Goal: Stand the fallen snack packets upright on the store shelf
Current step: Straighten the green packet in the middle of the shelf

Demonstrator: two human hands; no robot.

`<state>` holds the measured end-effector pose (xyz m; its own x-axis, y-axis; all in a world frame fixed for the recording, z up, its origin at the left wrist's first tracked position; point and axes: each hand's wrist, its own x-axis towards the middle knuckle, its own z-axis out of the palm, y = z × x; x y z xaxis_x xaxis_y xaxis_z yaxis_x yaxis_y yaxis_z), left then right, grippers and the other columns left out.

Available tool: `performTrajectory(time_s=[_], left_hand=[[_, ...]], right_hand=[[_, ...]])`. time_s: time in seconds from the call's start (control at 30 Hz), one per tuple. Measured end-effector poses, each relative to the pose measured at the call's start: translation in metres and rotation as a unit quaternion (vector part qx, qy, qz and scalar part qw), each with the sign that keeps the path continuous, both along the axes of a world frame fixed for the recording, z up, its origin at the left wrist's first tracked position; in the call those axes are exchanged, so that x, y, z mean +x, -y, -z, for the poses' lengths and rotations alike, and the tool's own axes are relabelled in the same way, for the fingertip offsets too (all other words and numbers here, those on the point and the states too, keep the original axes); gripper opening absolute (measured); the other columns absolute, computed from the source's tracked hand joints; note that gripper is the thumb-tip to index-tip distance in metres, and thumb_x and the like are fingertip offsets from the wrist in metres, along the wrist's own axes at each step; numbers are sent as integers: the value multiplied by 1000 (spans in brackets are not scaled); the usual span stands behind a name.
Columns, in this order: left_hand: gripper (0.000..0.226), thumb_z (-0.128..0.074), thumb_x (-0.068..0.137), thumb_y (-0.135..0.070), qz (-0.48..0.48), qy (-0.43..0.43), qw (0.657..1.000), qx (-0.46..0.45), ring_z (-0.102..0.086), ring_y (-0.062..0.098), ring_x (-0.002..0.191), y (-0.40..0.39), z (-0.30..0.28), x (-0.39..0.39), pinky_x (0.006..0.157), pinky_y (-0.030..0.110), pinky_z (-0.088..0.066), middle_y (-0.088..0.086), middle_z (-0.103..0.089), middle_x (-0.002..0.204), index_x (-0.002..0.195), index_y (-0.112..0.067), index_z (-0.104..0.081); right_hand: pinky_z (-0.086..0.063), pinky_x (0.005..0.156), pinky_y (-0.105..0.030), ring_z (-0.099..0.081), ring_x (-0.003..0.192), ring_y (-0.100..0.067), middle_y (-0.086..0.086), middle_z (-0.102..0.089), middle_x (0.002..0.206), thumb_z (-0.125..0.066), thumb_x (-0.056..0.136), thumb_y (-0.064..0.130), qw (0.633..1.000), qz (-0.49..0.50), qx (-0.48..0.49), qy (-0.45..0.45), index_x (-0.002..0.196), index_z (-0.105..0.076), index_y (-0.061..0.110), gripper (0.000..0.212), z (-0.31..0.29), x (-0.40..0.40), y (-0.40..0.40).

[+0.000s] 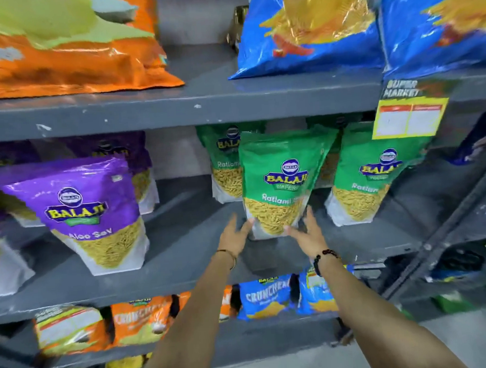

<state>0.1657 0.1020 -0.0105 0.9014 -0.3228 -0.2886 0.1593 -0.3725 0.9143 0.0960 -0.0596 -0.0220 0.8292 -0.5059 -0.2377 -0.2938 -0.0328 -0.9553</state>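
Note:
A green Balaji Ratlami packet [284, 181] stands upright near the front of the grey middle shelf [184, 262]. My left hand [235, 236] touches its lower left corner with fingers spread. My right hand [307, 234] rests against its lower right corner, fingers apart. Neither hand wraps around the packet. Two more green packets stand upright, one behind on the left [224, 162] and one on the right [367, 175]. A purple Aloo Sev packet [91, 214] stands at the left, leaning slightly.
Orange [62, 44] and blue [311, 26] large bags sit on the top shelf. A yellow price tag [409, 114] hangs from its edge. Small orange and blue Crunchex packs [264, 297] fill the lower shelf. A diagonal metal brace [454, 218] crosses at the right.

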Motion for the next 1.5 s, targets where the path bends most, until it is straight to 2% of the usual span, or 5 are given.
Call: performTrajectory(time_s=[0.1, 0.2, 0.37, 0.6, 1.5], left_hand=[[58, -43, 94, -40, 15, -21, 1000, 2, -38, 28, 134, 8, 1, 3, 110, 40, -29, 11, -41, 146, 142, -9, -33], [26, -42, 95, -35, 20, 8, 1000, -6, -55, 16, 85, 9, 5, 2, 89, 31, -34, -2, -60, 86, 89, -16, -58], [39, -41, 96, -35, -20, 22, 1000, -10, -49, 19, 106, -14, 7, 4, 92, 27, -34, 1, -54, 110, 121, -9, -55], [27, -39, 95, -39, -56, 20, 998, 5, -49, 20, 93, -57, 16, 12, 85, 29, -36, -4, -56, 88, 99, -16, -52], [42, -62, 86, -17, -46, 76, 993, 72, -55, 31, 116, -57, 26, -6, 99, 38, -43, 13, -61, 126, 126, -9, -52]], right_hand=[[-25, 114, -41, -19, 145, -20, 1, -13, 159, -62, 87, 21, 1000, -13, 15, 2, 149, -4, 25, 86, 2, 5, 9], [-28, 111, -37, -25, 142, -21, -4, -23, 156, -61, 87, 16, 1000, -19, 17, 13, 149, -14, 17, 78, 1, 10, 8], [-33, 101, -28, -38, 136, -22, -8, -41, 147, -66, 82, 10, 998, -53, -5, 22, 146, -26, 12, 75, 0, 16, -14], [-35, 107, -34, -40, 134, -27, -11, -39, 148, -71, 78, 13, 996, -81, -32, -3, 145, -26, 11, 80, 0, 22, -49], [-50, 92, -43, -59, 110, -31, -10, -64, 122, -80, 66, 26, 983, -62, -161, -67, 119, -52, 10, 62, 16, 15, -47]])
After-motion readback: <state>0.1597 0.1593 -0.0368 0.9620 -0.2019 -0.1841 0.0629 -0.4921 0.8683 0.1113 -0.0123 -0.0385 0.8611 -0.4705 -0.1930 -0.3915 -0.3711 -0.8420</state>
